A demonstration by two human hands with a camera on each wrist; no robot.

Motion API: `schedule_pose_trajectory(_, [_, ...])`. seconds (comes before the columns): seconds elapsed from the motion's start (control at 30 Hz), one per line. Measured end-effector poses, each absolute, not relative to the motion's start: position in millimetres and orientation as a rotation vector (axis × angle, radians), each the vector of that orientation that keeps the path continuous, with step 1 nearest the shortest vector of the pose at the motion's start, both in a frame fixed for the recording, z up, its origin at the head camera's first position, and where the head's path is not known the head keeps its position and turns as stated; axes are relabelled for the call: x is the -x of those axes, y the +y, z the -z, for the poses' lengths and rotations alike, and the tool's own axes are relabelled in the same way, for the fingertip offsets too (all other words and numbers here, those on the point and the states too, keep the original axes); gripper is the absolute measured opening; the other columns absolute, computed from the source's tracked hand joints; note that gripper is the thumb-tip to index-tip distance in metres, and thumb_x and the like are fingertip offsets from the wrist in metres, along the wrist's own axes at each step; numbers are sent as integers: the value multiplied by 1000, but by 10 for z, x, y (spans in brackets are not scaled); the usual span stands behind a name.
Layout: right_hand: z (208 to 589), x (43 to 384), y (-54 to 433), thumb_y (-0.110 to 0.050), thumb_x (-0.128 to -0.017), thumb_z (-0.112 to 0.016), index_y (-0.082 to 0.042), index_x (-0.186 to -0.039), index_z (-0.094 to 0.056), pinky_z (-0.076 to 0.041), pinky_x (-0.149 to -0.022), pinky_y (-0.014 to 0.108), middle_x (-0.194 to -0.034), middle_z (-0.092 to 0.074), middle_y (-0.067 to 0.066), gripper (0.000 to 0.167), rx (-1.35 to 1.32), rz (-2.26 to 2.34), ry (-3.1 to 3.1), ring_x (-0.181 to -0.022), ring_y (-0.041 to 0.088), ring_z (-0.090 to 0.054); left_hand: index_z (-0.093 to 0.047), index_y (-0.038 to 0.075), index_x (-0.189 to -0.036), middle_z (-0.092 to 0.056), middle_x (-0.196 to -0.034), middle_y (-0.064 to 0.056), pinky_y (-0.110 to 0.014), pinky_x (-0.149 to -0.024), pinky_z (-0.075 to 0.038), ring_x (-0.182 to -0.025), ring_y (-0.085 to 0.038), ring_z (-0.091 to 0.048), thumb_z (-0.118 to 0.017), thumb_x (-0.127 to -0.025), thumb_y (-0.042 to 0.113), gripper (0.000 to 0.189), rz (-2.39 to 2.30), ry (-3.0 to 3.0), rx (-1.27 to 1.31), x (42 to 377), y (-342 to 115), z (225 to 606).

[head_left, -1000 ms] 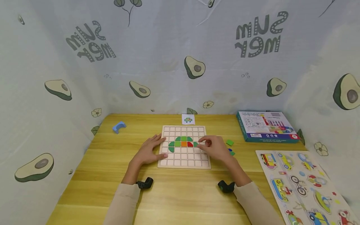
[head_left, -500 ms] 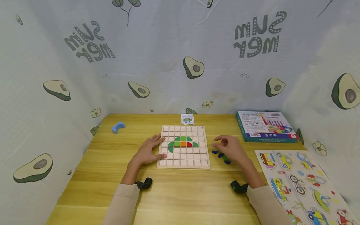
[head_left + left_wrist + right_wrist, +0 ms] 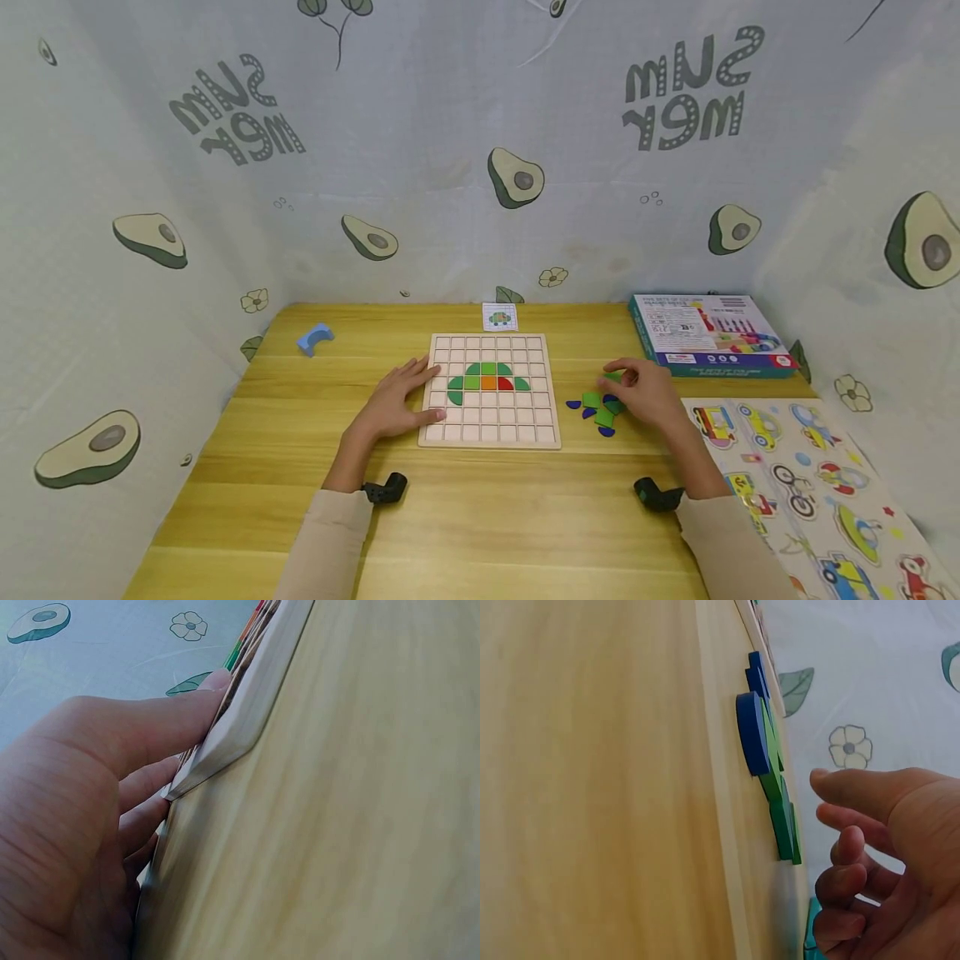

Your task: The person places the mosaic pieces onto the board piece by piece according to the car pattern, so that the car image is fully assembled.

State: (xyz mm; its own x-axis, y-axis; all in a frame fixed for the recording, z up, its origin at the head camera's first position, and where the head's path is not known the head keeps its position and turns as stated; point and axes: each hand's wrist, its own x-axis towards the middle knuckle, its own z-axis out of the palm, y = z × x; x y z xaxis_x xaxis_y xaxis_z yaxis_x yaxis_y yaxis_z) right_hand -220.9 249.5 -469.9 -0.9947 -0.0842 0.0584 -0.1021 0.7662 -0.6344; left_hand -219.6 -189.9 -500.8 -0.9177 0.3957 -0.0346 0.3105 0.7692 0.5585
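The left hand (image 3: 392, 403) rests spread on the left edge of the grid board (image 3: 495, 429), and there's the right hand (image 3: 647, 393), thumb and fingers parted, over green and blue pieces (image 3: 604, 417) right of the board!

Place: tabletop play corner; home or studio, cannot tell
Pale avocado-print cloth (image 3: 427, 183): hung behind and along both sides
Yellow wood-grain table (image 3: 510, 517): bearing square pale wooden grid board (image 3: 491, 421), flat vehicle-picture sheet (image 3: 817, 462)

The left hand (image 3: 393, 404) spreads its thumb (image 3: 427, 417) from its fingers (image 3: 422, 379); the right hand (image 3: 648, 395) curls loosely, fingertips (image 3: 823, 778) seemingly just apart.
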Motion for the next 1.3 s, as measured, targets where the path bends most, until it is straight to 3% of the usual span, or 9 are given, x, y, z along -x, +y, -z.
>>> schedule_pose_trajectory(0.43, [4753,2211,2677,-29,-94,-74,3,-125,-69,-40,-60,30,-75,-57,7,45,-55,-999,-3022,-68,21,-50,-40,21,-160,-23,-172,-5,-57,-131,-10,-161,-33,-15,-73,-89,55,85,-862,2810,-575,2201,-1899,5014])
schedule_pose_trajectory(0.97, [4738,2186,2661,-24,-94,-71,3,-123,-70,-44,-63,29,-86,-66,11,39,3,-959,-3056,-74,22,-55,-40,20,-160,-22,-172,-5,-58,-130,-10,-161,-33,-15,-72,-90,55,84,-864,2811,-594,2196,-1893,5033])
schedule_pose_trajectory(1.3, [4693,2201,2609,-25,-95,-71,1,-123,-71,-41,-57,28,-78,-62,7,39,-93,-1007,-2994,-65,19,-52,-40,18,-160,-23,-172,-6,-58,-130,-10,-160,-34,-16,-72,-91,54,85,-858,2811,-585,2180,-1918,5032])
